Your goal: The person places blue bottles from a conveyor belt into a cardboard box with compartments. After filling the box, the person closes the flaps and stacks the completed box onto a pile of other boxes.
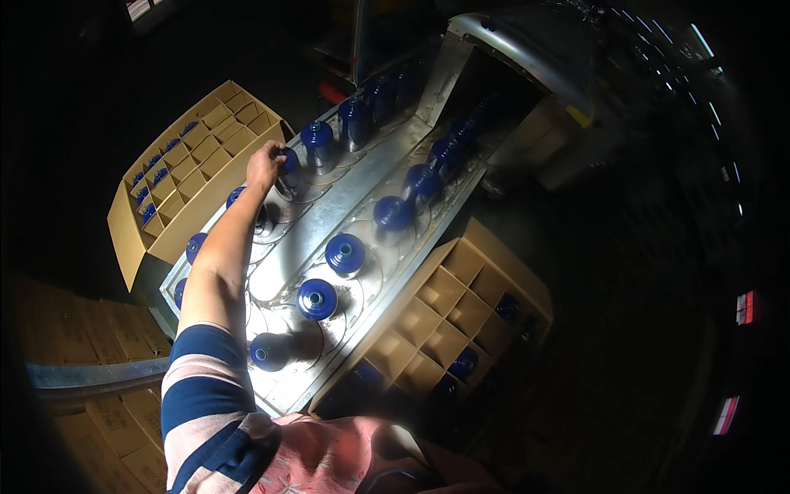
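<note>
With our left hand [264,167] we hold a blue bottle [290,162] near its top; the fingers seem closed on it. It is in the left row of the conveyor [317,222], near the divided carton [124,235]. We should grip firmly, keeping it upright.

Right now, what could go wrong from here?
The left hand has its fingers at the top of a blue bottle; a loose grip might let it slip. The neighbouring bottle stands close and could get knocked. The forearm reaches past other bottles and might brush them.
</note>
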`<state>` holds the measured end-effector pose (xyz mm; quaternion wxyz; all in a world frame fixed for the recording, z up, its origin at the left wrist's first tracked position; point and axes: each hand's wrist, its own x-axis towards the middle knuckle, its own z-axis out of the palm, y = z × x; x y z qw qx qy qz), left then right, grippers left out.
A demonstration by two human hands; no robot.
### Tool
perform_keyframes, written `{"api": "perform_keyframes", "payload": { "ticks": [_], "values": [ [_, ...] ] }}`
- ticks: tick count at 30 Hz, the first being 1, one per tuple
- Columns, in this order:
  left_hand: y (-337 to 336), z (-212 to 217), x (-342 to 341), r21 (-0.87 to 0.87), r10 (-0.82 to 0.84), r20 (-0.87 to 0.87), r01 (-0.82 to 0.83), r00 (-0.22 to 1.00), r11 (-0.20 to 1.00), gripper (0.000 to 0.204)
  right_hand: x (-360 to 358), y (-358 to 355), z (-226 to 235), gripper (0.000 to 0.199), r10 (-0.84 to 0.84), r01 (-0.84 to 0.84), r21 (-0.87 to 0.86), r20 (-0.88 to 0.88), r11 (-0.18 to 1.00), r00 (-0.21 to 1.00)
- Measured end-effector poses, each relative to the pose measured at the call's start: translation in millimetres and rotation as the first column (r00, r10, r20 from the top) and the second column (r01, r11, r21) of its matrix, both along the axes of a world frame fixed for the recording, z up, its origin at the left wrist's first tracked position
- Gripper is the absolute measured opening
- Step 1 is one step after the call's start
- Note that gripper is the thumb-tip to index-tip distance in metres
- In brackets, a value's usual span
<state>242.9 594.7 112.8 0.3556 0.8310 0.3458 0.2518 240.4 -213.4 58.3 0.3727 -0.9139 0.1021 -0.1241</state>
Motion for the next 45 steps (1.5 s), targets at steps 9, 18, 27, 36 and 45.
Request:
{"api": "perform_keyframes", "payload": {
  "ticks": [9, 18, 27, 36, 45],
  "values": [
    [-66.1, 61.4, -40.6, 0.347, -0.025, 0.107, -0.013, 0.994, 0.938, 0.044, -5.7, -10.6, -25.0, 0.031, 0.048, -0.076, 0.842, 0.060, 0.534, 0.997],
    [-259.2, 52.4, -39.9, -0.272, -0.595, 0.011, 0.575, 0.803, 0.771, 0.049, -19.6, -42.2, 2.4, 0.034, -0.260, 0.232, -0.164, -0.171, 0.959, 0.950],
    [-268.3, 31.2, 12.5, 0.136, -0.330, -0.230, 0.366, 0.915, 0.921, 0.071, -50.1, -27.8, 20.9, 0.028, -0.269, 0.266, -0.049, -0.262, 0.963, 0.927],
    [-257.3, 45.1, 110.9, 0.096, -0.318, -0.407, 0.386, 0.857, 0.918, 0.041, -9.5, -23.5, 6.6, 0.031, -0.195, 0.198, 0.016, -0.109, 0.980, 0.975],
    [-250.7, 51.2, 147.9, 0.096, -0.414, -0.194, 0.437, 0.890, 0.894, 0.061, 6.2, -22.2, 1.6, 0.031, -0.116, 0.119, 0.161, -0.031, 0.980, 0.993]
  ]
}}
